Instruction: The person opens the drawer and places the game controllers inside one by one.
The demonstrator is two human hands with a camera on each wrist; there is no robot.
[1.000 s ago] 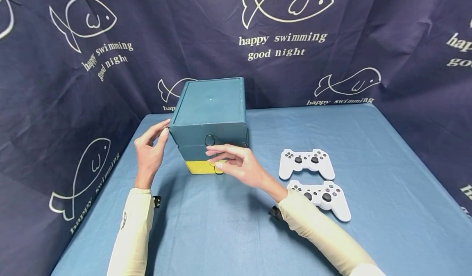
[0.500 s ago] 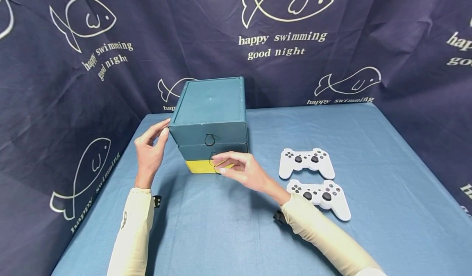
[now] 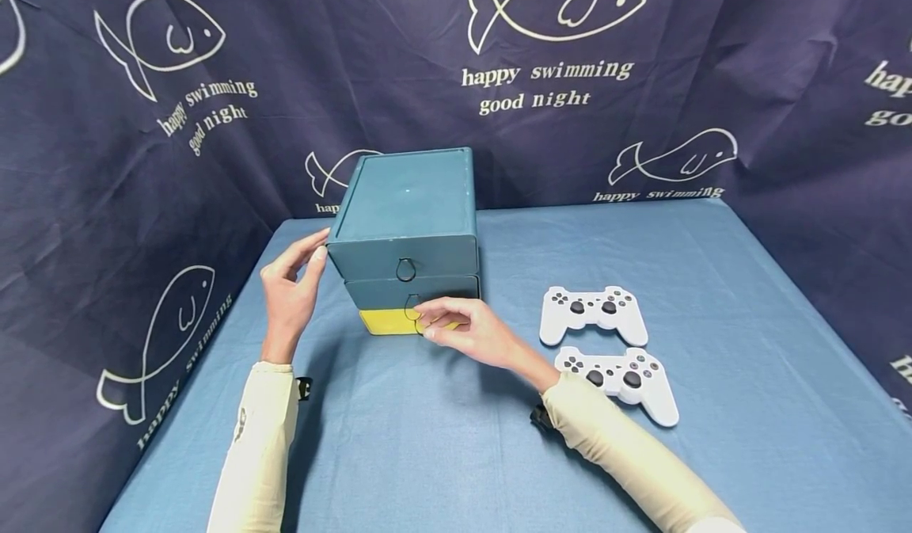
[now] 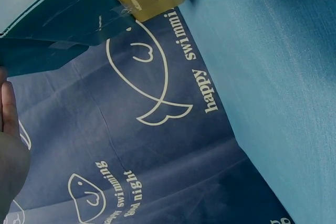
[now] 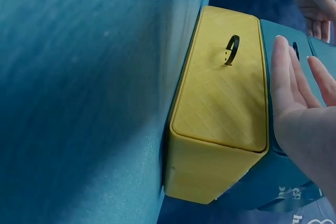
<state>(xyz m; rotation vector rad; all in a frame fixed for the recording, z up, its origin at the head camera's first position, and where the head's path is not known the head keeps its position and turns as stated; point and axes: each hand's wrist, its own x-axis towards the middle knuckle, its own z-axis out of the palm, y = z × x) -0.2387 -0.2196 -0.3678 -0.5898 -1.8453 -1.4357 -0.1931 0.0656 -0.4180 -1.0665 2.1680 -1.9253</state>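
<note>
Two hands at a stack of three drawers

Your left hand [image 3: 288,295] is loosely extended, fingertips at the left side of the top teal plastic drawer [image 3: 370,260], thumb by its front corner. Your right hand [image 3: 477,335] has its fingers nearly straight and thumb apart, gripping nothing, in front of the middle teal plastic drawer [image 3: 374,293] and the lowest, yellow plastic drawer [image 3: 385,323]; you cannot tell whether its fingertips touch a handle. Each of the three fronts carries one black loop handle [image 5: 235,43]. The stack stands on the blue cloth-covered bench [image 3: 413,454], before a navy fish-print curtain [image 3: 420,34]. Two white game controllers [image 3: 593,311] lie to its right, one nearer you.
</note>
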